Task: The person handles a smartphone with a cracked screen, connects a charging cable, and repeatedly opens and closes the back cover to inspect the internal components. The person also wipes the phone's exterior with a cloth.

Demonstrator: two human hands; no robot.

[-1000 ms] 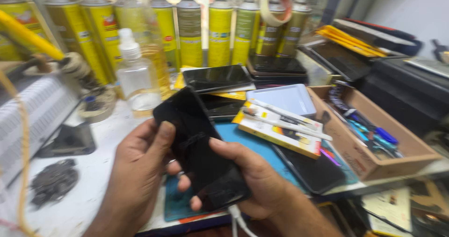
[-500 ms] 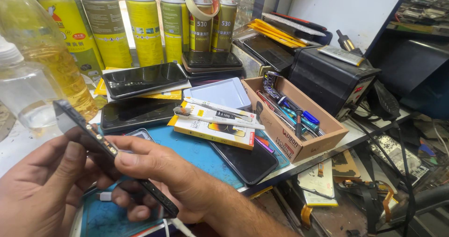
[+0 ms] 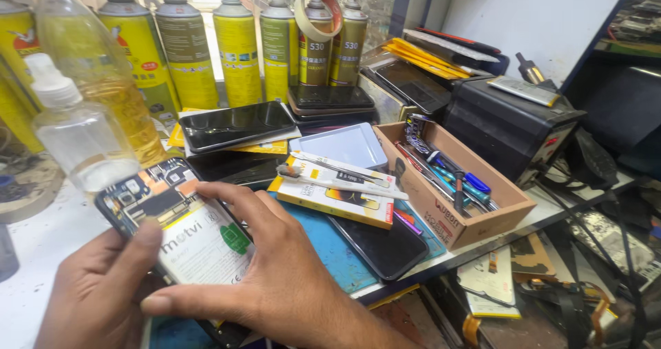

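Both hands pinch an opened phone (image 3: 180, 226), back up, low over the desk (image 3: 41, 252): left hand (image 3: 96, 294) under its near edge, right hand (image 3: 275, 280) across it, hiding its lower end. Both wrists are cut off by the frame. Beyond stand a clear bottle (image 3: 79, 132) and spray cans (image 3: 237, 46).

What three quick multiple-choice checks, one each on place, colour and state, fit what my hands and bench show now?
1. Where is the cardboard box?
A. right of the blue mat
B. left of the clear bottle
C. on the floor

2. What colour are the spray cans?
A. red
B. yellow
C. white

3. How is the phone held?
A. screen up
B. closed back up
C. open, battery showing

Answers:
1 A, it sits at the bench's right edge.
2 B, yellow bodies.
3 C, left hand and right hand grip it, circuitry exposed.
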